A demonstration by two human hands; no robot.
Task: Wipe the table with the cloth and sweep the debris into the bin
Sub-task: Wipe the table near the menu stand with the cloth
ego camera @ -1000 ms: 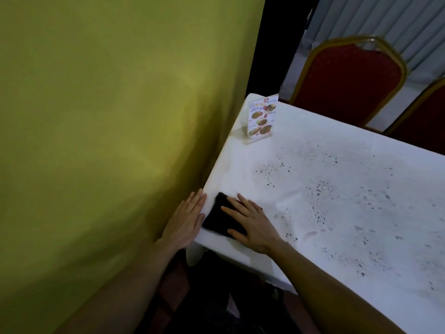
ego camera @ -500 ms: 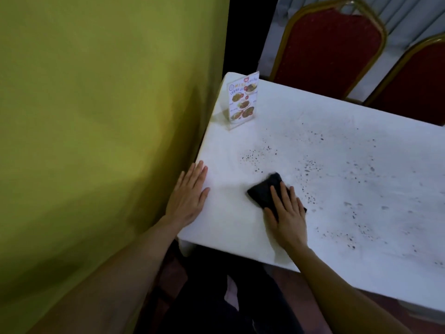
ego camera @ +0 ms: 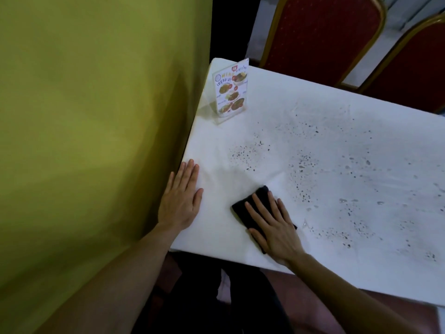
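A white table [ego camera: 325,131] fills the right of the head view, speckled with dark crumbs [ego camera: 303,165] and droplets across its middle and right. My right hand [ego camera: 272,227] lies flat, fingers spread, pressing a black cloth [ego camera: 250,201] onto the table near its front edge. Only the cloth's left and far parts show past my fingers. My left hand [ego camera: 180,198] rests flat and empty on the table's left edge, beside the wall. No bin is in view.
A yellow-green wall [ego camera: 96,116] stands tight against the table's left side. An upright menu card [ego camera: 231,92] sits at the far left corner. Two red chairs, one [ego camera: 320,32] and the other [ego camera: 414,68], stand behind the table.
My right hand slid the cloth from the table's near left corner to the right toward the crumbs, then drew it back slightly toward the front edge. The left hand stayed on the left edge.
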